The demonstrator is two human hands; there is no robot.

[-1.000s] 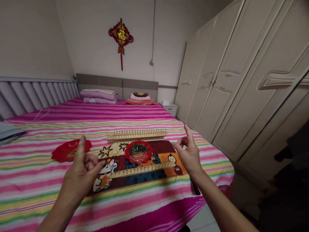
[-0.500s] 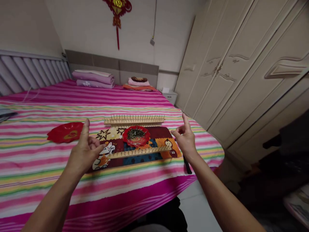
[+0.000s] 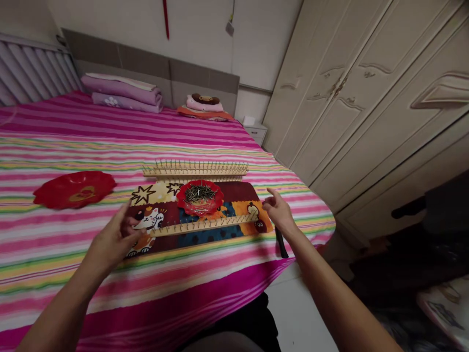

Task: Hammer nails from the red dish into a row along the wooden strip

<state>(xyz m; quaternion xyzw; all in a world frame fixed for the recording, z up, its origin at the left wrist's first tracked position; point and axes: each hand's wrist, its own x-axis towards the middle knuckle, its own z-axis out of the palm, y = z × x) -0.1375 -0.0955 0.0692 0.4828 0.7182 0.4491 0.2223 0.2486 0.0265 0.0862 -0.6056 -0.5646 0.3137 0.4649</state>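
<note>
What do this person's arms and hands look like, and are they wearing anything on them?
Both arms are bare: the left forearm and the right forearm show no sleeves, and the left hand and the right hand wear no gloves. No watch, ring or bracelet can be made out. The fingers look long and slim.

Pink-striped bedsheet [image 3: 54, 146], folded lilac bedding [image 3: 122, 93] against a grey headboard [image 3: 120, 63], cream wardrobe [image 3: 351, 88], small white bedside cabinet [image 3: 255, 133]

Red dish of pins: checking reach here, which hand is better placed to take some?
Probably the right hand: level with the red dish, while the left hand sits further back, by the front wooden peg rack.
</note>
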